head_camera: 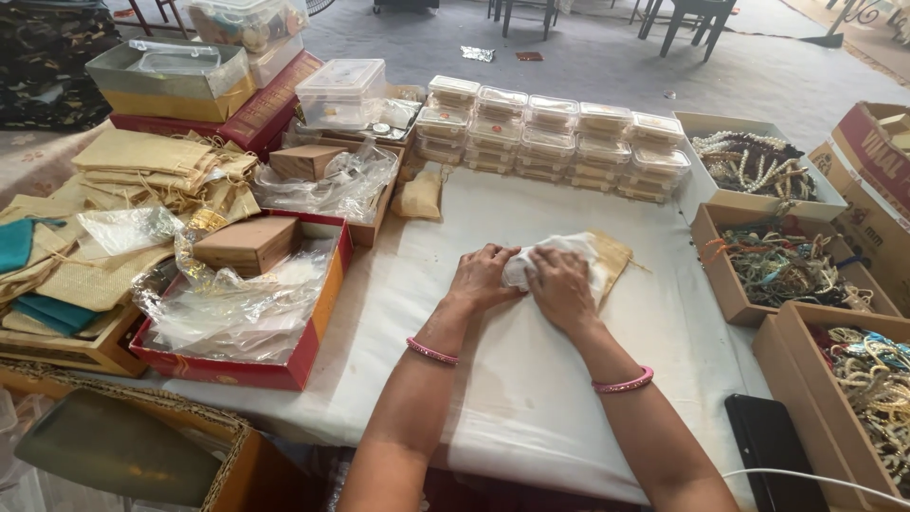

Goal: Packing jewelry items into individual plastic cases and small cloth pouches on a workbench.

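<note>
Under both hands (526, 277): crumpled white cloth (569, 248) atop tan jute pouch (611, 256).

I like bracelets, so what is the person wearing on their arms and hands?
Both arms are bare, with no sleeves showing. The left wrist has a thin pink bangle, and the right wrist has a matching pink bangle. No gloves cover the left hand or right hand, and I cannot make out any rings.
</note>
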